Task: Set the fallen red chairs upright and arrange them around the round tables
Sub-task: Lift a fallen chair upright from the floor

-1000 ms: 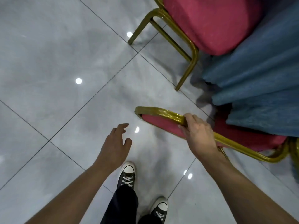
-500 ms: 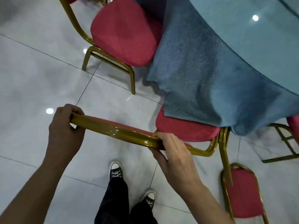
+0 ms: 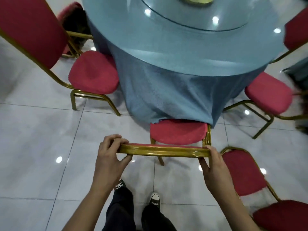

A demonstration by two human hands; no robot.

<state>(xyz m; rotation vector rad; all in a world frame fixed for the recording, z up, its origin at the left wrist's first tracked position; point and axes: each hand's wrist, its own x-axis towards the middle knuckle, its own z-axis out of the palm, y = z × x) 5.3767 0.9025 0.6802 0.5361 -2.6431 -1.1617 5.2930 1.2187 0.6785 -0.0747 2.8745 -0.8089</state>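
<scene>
A red chair (image 3: 178,133) with a gold frame stands upright in front of me, its seat tucked partly under the blue cloth of the round table (image 3: 183,47). My left hand (image 3: 111,155) grips the left end of its gold top rail. My right hand (image 3: 211,164) grips the rail's right end. Another red chair (image 3: 245,174) lies fallen on the floor to my right, its back pointing toward the table.
Upright red chairs stand at the table's left (image 3: 93,72) and right (image 3: 268,94). More chairs show at the far left and far right edges. Grey glossy floor tiles (image 3: 41,147) stretch to my left. My feet are below the held chair.
My left hand has taken hold of the chair's top rail. The chair has swung from slanting to square with the table, with its seat under the cloth edge. My view has risen.
</scene>
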